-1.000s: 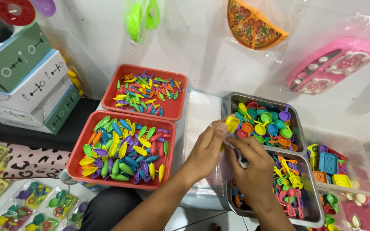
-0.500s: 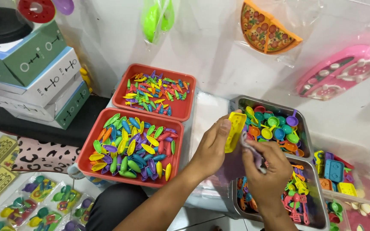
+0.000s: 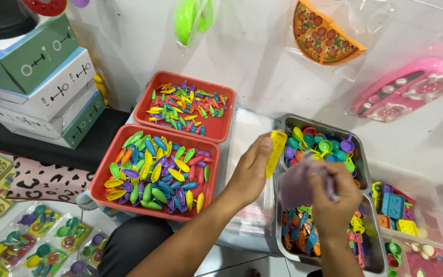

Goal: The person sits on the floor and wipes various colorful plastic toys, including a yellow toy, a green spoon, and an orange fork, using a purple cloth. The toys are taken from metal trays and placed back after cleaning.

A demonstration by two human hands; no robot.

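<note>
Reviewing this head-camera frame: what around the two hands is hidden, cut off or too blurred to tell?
- Purple thing in the right hand: motion-blurred, kind unclear.
- Yellow piece in the left hand: lower end behind the fingers.
- Lower steel tray: contents partly hidden by the right hand and forearm.
- Clear bin at right: cut off by the frame edge.

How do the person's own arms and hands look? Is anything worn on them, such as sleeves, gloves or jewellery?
Both forearms are bare right down to the lower edge of the picture: no sleeves show. The left hand and the right hand wear no gloves. No watch, bracelet or ring can be seen on the parts in view. The right hand is somewhat blurred, so small details there cannot be told.
</note>
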